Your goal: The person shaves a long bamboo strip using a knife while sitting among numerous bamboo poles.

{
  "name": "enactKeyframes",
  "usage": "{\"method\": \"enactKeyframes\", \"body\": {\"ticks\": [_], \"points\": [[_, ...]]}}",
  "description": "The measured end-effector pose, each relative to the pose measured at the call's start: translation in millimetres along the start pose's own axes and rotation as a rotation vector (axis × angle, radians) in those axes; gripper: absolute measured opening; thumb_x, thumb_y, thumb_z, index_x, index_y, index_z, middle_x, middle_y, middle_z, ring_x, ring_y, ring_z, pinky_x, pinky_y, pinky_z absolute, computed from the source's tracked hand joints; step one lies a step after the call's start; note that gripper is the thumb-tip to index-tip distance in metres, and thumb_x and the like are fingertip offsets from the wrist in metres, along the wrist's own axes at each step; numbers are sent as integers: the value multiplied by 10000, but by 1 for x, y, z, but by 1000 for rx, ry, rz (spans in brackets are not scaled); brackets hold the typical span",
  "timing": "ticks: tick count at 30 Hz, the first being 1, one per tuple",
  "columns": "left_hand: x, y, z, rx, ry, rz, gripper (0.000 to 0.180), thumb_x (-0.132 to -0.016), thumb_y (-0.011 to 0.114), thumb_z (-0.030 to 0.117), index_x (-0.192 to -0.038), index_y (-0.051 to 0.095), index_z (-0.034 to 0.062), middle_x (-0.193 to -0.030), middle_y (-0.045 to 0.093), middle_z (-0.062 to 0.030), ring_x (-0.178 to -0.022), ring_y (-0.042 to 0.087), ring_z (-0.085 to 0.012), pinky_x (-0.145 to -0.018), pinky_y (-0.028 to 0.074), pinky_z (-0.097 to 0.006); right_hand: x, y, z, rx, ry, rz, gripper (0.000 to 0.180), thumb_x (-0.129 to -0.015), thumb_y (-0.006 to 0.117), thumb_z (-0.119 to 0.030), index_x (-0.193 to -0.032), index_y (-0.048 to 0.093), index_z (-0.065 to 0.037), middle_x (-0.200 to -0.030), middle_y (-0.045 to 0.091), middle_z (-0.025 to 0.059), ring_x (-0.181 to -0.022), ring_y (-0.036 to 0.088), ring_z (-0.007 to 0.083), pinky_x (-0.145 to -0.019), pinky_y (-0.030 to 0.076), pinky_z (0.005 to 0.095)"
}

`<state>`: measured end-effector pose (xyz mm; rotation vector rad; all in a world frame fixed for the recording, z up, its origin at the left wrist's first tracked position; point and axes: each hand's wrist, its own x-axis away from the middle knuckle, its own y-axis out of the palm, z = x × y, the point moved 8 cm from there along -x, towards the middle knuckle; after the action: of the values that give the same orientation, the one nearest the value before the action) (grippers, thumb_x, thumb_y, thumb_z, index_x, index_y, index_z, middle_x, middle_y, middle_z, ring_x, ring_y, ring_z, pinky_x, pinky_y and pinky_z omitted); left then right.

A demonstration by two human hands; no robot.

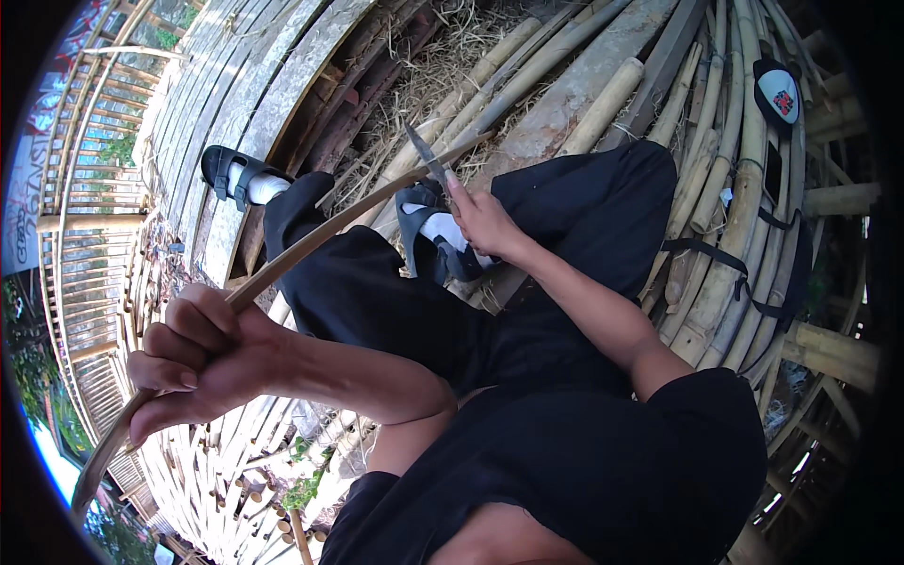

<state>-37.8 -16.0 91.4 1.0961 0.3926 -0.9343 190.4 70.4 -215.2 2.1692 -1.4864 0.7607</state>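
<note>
In the head view, the legs (377,282) lie below the strip (325,234), which slants from 8 to 12 o'clock, the left hand (202,353) wrapped tightly around it between 8 and 9, the right hand (480,221) clasping a knife (421,149) across it at 12; a strap (706,247) trails at 3. Poles (730,245) fill 1 to 4, a fence (89,223) curves past 9. The planks (221,99) end at 11 beside straw (443,56), bare beyond the sandal (223,174) at 10.
</note>
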Motion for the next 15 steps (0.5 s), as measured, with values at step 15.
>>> {"method": "enactKeyframes", "body": {"ticks": [15], "points": [[-1,0,-3,6,-4,-37,570,-871,386,633,-590,376,138,-457,161,60,-379,103,-44,-324,110,-206,-3,-12,38,-378,268,-86,512,-916,344,-589,-688,336,-130,-508,250,-58,-365,220,54,-346,217,219]]}}
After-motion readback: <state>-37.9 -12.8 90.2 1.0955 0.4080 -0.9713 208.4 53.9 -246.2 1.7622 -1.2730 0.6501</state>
